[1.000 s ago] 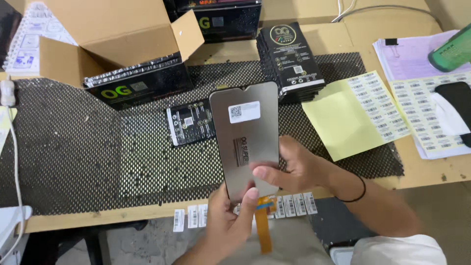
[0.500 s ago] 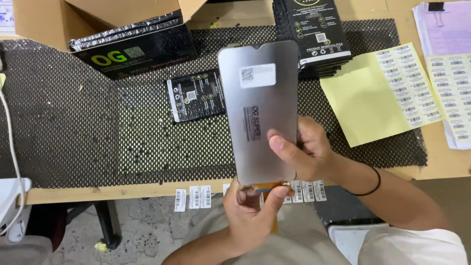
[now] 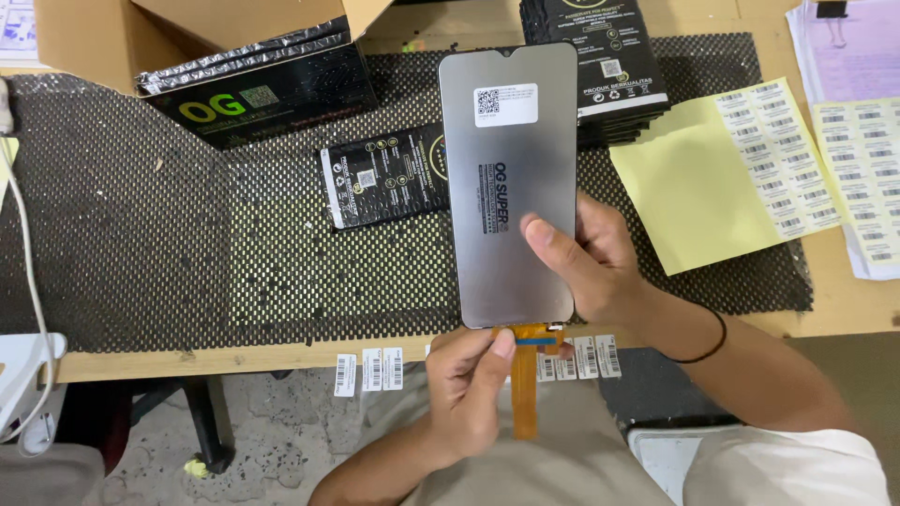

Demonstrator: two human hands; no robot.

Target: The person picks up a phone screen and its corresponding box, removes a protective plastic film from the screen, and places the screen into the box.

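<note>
Cable (image 3: 28,272) comes first on my far left, a white line trailing down over the mesh mat (image 3: 141,234) toward a white unit at the table edge. Next along, a carton (image 3: 187,37) with black packs (image 3: 267,94) spilling from it, and a single flat pack (image 3: 384,178) lying on the mat. Then my own hands, one behind the other along a single line. My left hand (image 3: 469,394) sits nearest me, thumb and forefinger pressed together on the orange flex (image 3: 525,384) that hangs from the bottom of the panel (image 3: 511,187). That grey panel is in the air over the mat, back side up, its long axis running straight away from me, notch end far. My right hand (image 3: 600,262) is the nearer one to the panel body, wrapped round its right edge with the thumb flat on the back; I cannot see the fingers beneath. Behind stands a stack (image 3: 609,56) of packs, then the yellow sheet (image 3: 694,178), and barcode labels (image 3: 787,159) at far right.
</note>
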